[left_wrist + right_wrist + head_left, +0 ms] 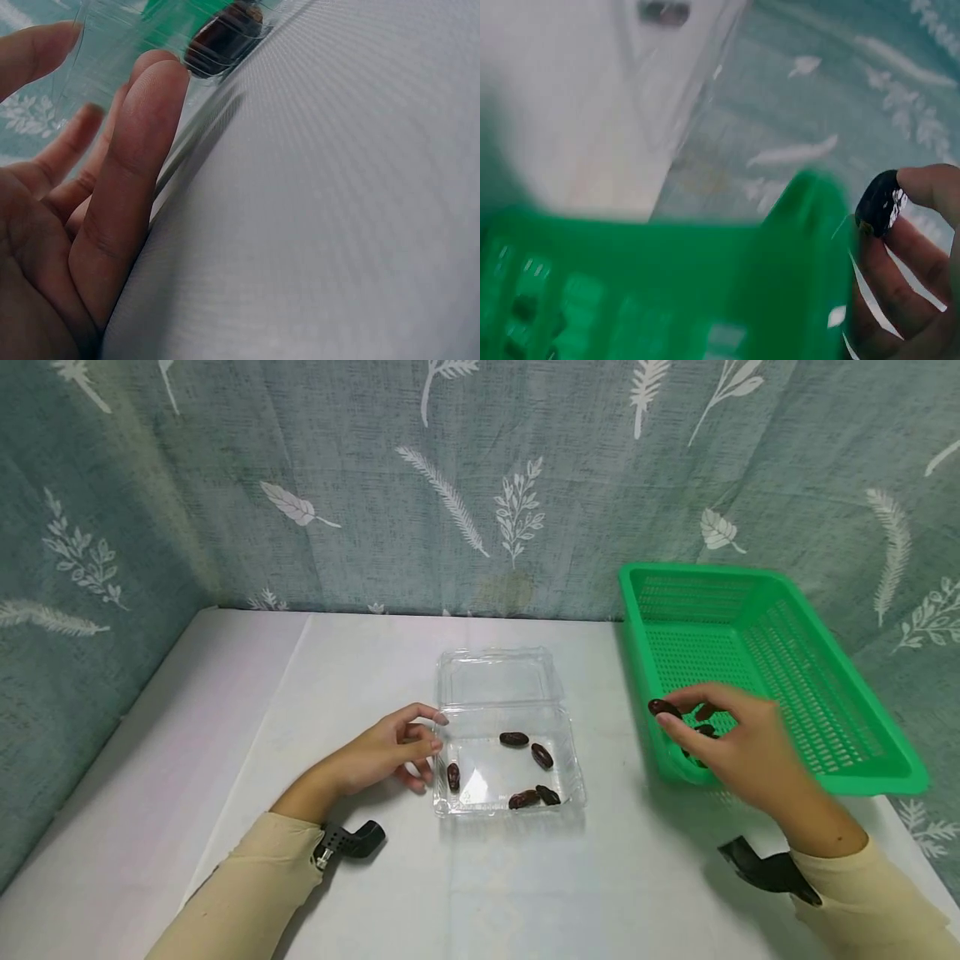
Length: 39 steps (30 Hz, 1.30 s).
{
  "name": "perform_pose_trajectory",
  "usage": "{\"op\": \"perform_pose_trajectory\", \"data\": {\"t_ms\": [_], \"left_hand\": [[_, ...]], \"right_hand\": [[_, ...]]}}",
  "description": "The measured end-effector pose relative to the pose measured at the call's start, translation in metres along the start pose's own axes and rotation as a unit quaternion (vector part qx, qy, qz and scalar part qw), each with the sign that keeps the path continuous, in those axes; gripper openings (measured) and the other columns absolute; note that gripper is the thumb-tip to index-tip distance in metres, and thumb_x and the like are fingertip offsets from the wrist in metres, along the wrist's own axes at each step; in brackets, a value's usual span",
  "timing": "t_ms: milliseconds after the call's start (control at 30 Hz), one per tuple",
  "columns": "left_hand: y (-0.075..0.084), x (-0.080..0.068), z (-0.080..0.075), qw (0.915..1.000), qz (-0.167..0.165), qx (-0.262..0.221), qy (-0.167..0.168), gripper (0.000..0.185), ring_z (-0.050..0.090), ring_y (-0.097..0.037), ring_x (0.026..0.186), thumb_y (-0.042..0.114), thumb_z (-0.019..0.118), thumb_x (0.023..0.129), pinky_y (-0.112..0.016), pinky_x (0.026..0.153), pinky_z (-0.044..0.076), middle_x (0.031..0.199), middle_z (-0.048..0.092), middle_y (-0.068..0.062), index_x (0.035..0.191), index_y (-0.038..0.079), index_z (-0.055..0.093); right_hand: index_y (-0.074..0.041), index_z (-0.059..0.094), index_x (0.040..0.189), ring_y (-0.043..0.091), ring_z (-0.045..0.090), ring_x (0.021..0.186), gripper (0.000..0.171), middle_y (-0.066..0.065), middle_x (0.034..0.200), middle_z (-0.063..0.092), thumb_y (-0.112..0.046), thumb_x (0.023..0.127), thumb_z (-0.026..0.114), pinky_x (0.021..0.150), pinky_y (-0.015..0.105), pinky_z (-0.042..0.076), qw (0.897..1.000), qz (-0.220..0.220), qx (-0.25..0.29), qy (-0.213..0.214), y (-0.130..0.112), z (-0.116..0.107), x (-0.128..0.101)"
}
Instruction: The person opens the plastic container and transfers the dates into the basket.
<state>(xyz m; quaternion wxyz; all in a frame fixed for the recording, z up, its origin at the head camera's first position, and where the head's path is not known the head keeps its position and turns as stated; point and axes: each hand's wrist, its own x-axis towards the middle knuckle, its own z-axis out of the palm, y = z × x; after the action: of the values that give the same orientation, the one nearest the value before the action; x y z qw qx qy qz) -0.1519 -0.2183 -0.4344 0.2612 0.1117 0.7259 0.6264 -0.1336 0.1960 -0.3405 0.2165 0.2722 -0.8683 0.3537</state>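
Note:
My right hand [738, 747] pinches a dark brown date [663, 707] between thumb and fingertips, over the near left rim of the green basket [832, 643]. In the right wrist view the held date [880, 203] looks glossy. My left hand [386, 750] is at the left side of a clear plastic clamshell box [480, 727], its fingers loosely bent and the fingertips right at the wall. The box lies with its lid folded back. Several dates, one a dark date [513, 739], lie spread inside it. More dates [705, 730] in the basket are partly hidden behind my right hand.
A white cloth [360, 660] covers the table. Behind it hangs a grey-green curtain [360, 485] with white leaf prints, close to the back of the basket. Black wrist mounts [768, 870] stick out from both sleeves.

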Motion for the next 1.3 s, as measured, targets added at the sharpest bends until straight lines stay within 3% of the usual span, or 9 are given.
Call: {"op": "perform_pose_trajectory", "data": {"t_ms": [200,267,433,633,800,1100,1300], "left_hand": [[-0.001,0.000,0.000,1.0000,0.005,-0.004,-0.002,0.048,0.068,-0.021,0.073,0.018,0.061,0.101,-0.040,0.066,0.064,0.096,0.058,-0.008,0.141,0.006,0.039],[-0.001,0.000,0.001,1.0000,0.006,-0.005,0.001,0.047,0.068,-0.021,0.073,0.018,0.061,0.101,-0.040,0.065,0.064,0.097,0.059,-0.008,0.141,0.007,0.039],[-0.001,0.002,0.001,1.0000,0.006,-0.005,0.006,0.047,0.068,-0.021,0.073,0.018,0.062,0.100,-0.040,0.065,0.064,0.101,0.060,-0.008,0.141,0.009,0.041],[0.000,0.001,0.000,1.0000,0.003,-0.003,0.006,0.047,0.067,-0.021,0.073,0.020,0.062,0.100,-0.040,0.065,0.064,0.100,0.060,-0.007,0.141,0.009,0.040],[0.002,0.001,0.000,1.0000,0.004,-0.003,0.006,0.048,0.068,-0.021,0.073,0.020,0.062,0.100,-0.041,0.065,0.064,0.102,0.060,-0.008,0.141,0.009,0.041],[0.002,0.001,0.000,1.0000,0.008,-0.001,0.004,0.047,0.068,-0.021,0.073,0.018,0.062,0.101,-0.040,0.065,0.064,0.100,0.060,-0.007,0.141,0.008,0.040],[0.002,0.001,0.001,1.0000,0.007,-0.004,-0.002,0.047,0.067,-0.020,0.072,0.018,0.060,0.101,-0.040,0.065,0.064,0.099,0.060,-0.008,0.142,0.008,0.039]], "right_hand": [[-0.008,0.075,0.095,-0.011,0.056,0.073,0.013,-0.023,0.086,0.065,-0.004,0.084,0.079,0.063,0.009,0.047,0.996,0.074,-0.048,-0.007,0.033,-0.015,-0.001],[-0.007,0.074,0.098,-0.013,0.054,0.072,0.011,-0.017,0.087,0.068,-0.011,0.088,0.077,0.059,0.011,0.047,0.992,0.109,-0.062,-0.030,0.044,-0.021,-0.002],[-0.007,0.073,0.104,-0.012,0.050,0.076,0.023,0.014,0.096,0.072,-0.028,0.094,0.071,0.056,0.023,0.045,0.973,0.182,-0.100,-0.097,0.065,-0.035,-0.001],[-0.005,0.071,0.109,0.020,0.064,0.088,0.036,0.017,0.106,0.072,-0.039,0.096,0.066,0.067,0.034,0.052,0.947,0.231,-0.114,-0.194,0.080,-0.039,0.005],[-0.003,0.071,0.107,0.034,0.066,0.096,0.038,0.018,0.105,0.072,-0.039,0.097,0.066,0.072,0.046,0.056,0.928,0.237,-0.119,-0.263,0.086,-0.037,0.011],[-0.005,0.073,0.095,0.018,0.062,0.081,0.025,0.008,0.092,0.070,-0.029,0.096,0.067,0.063,0.034,0.049,0.912,0.226,-0.118,-0.320,0.095,-0.031,0.012],[-0.006,0.073,0.092,0.015,0.061,0.079,0.024,0.002,0.086,0.070,-0.028,0.096,0.067,0.065,0.036,0.051,0.905,0.228,-0.117,-0.339,0.096,-0.029,0.011]]}}
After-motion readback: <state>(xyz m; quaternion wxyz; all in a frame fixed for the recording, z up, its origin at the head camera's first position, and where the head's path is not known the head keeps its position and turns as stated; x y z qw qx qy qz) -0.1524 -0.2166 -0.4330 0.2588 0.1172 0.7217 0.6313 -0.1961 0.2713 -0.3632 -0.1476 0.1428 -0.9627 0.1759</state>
